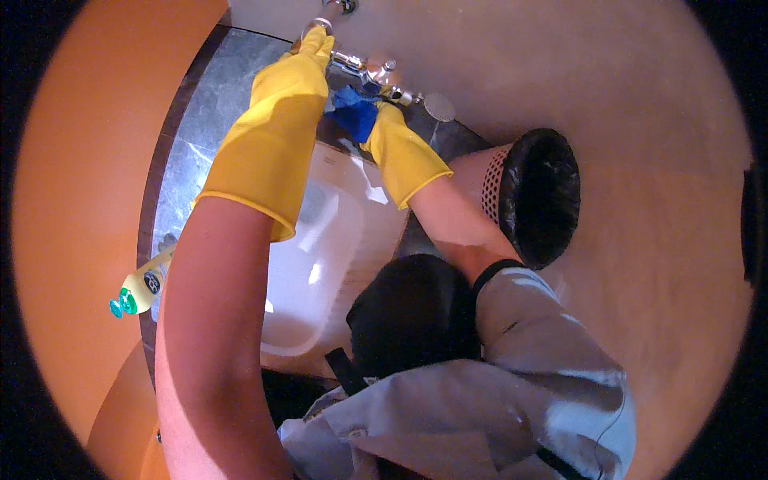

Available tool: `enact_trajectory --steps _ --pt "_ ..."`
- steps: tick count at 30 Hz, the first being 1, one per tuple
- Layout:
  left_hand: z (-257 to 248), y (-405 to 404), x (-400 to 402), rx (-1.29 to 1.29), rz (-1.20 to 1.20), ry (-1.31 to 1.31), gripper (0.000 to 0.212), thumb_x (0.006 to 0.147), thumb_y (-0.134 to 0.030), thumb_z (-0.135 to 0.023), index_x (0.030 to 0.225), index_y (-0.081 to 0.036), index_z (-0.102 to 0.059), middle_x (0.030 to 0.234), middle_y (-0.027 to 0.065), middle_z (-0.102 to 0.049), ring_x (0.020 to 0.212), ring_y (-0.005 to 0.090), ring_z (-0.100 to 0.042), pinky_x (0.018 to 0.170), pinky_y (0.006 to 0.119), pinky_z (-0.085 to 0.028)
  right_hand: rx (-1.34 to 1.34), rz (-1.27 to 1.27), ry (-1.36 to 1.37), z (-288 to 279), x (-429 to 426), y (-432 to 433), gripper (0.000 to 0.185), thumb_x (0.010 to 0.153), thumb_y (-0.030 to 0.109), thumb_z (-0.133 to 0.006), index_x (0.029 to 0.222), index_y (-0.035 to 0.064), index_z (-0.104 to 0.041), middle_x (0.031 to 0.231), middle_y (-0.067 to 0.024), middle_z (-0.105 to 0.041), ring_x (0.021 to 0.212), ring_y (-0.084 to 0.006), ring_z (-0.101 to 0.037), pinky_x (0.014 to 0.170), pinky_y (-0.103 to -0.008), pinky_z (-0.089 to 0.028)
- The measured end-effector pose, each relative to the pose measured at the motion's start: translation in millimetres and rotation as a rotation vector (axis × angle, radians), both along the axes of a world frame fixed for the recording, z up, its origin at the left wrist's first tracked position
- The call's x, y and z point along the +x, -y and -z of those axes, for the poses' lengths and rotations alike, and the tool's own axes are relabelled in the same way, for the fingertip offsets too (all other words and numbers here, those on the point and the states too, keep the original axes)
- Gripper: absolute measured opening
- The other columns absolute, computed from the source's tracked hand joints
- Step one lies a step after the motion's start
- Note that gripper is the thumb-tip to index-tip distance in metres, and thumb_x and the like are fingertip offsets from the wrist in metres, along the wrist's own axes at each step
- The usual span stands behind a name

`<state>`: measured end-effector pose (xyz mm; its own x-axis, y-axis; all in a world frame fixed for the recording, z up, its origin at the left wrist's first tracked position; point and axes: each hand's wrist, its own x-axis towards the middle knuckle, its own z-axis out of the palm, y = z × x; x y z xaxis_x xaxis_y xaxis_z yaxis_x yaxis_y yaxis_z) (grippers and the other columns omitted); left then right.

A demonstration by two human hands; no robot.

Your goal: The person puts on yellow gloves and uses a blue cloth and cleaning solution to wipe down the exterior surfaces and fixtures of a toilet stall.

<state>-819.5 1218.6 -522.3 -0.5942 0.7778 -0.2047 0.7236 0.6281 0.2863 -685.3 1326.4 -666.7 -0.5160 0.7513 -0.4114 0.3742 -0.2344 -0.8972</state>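
Note:
Both hands wear long yellow rubber gloves. My left hand (309, 51) is at the upper left part of the chrome flush valve pipe (351, 60), its fingers lying over the pipe and partly hiding it. Lower right of it, my right hand (390, 129) grips a crumpled blue cloth (355, 114), just below the valve body (383, 72). The cloth hides most of that hand's fingers. Below the hands a white ceramic squat toilet (342, 240) is set in the floor, partly covered by my left forearm.
A perforated bin (492, 180) with a black liner stands right of my right forearm. A pale yellow bottle with a green cap (141, 292) lies or stands at the left by the grey tiles (210, 114). A round drain or disc (440, 107) is near the wall. My dark knee is below.

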Motion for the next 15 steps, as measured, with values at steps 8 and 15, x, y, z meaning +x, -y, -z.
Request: enact_trajectory --steps 8,15 --pt "9 -8 -11 0.103 -0.08 0.182 0.049 0.106 -0.037 -0.029 0.155 -0.033 -0.03 0.151 0.0068 -0.048 0.135 0.0286 -0.049 0.113 0.039 -0.037 0.029 0.025 0.059 5 -8 -18 0.025 0.092 0.021 -0.062 0.115 0.0131 -0.064 0.106 -0.0095 -0.068 0.092 -0.0263 -0.065 0.078 -0.0377 -0.053" --pt "2 -1 -12 0.1 -0.06 0.222 0.048 0.106 -0.038 -0.033 0.154 -0.034 -0.032 0.145 0.0081 -0.053 0.129 0.0277 -0.054 0.109 0.037 -0.041 -0.171 0.488 -0.132 5 26 -15 0.031 0.09 0.025 -0.067 0.119 0.014 -0.063 0.104 -0.0079 -0.069 0.087 -0.0239 -0.066 0.072 -0.0379 -0.053"
